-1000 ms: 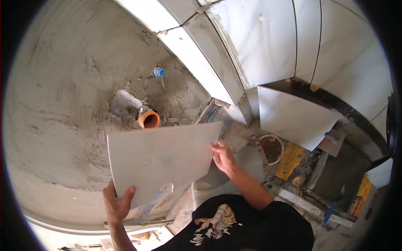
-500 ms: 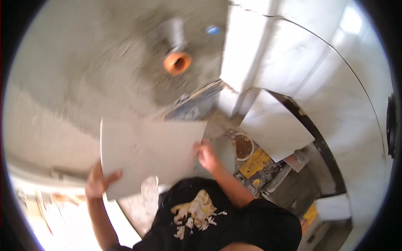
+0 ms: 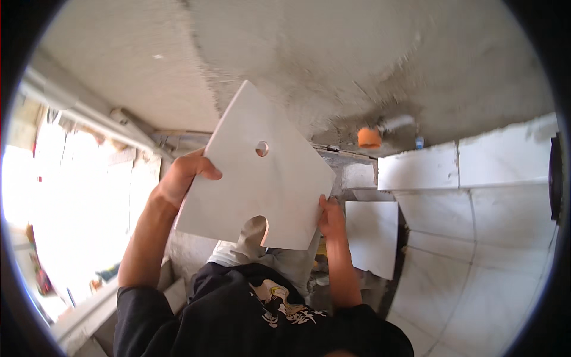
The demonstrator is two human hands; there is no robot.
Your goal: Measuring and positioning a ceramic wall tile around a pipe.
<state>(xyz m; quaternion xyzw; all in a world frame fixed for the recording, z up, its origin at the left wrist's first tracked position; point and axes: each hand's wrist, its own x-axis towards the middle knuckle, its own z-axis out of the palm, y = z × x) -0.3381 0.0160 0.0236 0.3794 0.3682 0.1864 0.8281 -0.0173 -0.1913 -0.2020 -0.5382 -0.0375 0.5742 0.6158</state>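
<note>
A large white tile [image 3: 238,190] is held up in front of me, tilted, between both hands. It has a round hole through its upper middle and a rounded notch cut into its near edge. My left hand [image 3: 185,174] grips its left edge, the thumb lying on the face and the fingers behind it. On the right edge, close to the near corner, my right hand [image 3: 331,215] is closed with its thumb on the tile. The fingers behind the tile are mostly hidden.
An orange pipe end [image 3: 369,138] sticks out of the rough grey cement wall [image 3: 309,53]. White tiles [image 3: 419,166] cover the right side. Another loose white tile [image 3: 372,235] lies right of my right forearm. A bright opening [image 3: 89,196] is at the left, beside a pale ledge.
The tile has been raised and turned, so its round hole and notch now show. My view has swung left, and both hands keep their hold on the edges.
</note>
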